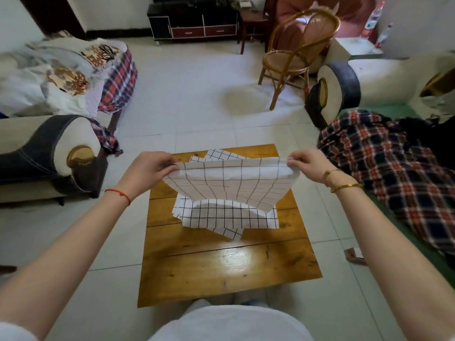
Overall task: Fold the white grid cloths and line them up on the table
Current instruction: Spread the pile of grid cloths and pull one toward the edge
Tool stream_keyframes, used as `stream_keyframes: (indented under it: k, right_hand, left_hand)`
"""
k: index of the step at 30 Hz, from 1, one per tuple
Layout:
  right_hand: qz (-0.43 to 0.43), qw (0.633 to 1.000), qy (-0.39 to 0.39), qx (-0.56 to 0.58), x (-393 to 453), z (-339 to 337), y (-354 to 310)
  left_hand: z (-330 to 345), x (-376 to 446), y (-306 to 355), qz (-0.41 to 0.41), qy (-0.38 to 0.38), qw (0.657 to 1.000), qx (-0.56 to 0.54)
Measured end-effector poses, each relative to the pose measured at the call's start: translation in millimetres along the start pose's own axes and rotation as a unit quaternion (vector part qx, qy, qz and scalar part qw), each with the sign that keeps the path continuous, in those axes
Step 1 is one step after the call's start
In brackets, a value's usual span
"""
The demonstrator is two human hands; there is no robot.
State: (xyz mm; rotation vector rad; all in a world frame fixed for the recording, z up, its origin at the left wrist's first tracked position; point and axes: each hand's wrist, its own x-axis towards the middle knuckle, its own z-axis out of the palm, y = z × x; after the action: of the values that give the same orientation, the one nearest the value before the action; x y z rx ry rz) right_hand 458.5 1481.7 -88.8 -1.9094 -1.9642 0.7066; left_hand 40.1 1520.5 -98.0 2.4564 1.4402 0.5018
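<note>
Left hand (pixel 147 168) and right hand (pixel 306 166) each pinch a top corner of cloth (pixel 231 185), stretched sideways, hanging over pile (pixel 229 217) on table (pixel 221 264).

one head-worn wide-angle view looks forward and steeply down from above the near edge of the wooden table (pixel 221 267), close over it; beyond the table's far edge, floor and a rattan chair (pixel 295 55).
</note>
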Motion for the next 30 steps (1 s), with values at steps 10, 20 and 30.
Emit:
stream_keyframes:
  k: [10,20,30]
  right_hand:
    - [-0.08,0.996,0.013,-0.025,-33,-32,-4]
    - [-0.08,0.992,-0.011,0.093,-38,-55,1]
    - [-0.009,0.993,-0.003,0.119,38,-8,5]
  left_hand:
    - [-40,-39,42,0.005,0.053,0.998,-0.034]
    - [-61,-48,60,-0.069,0.047,0.988,-0.132]
    - [-34,2,8,-0.122,0.028,0.982,-0.139]
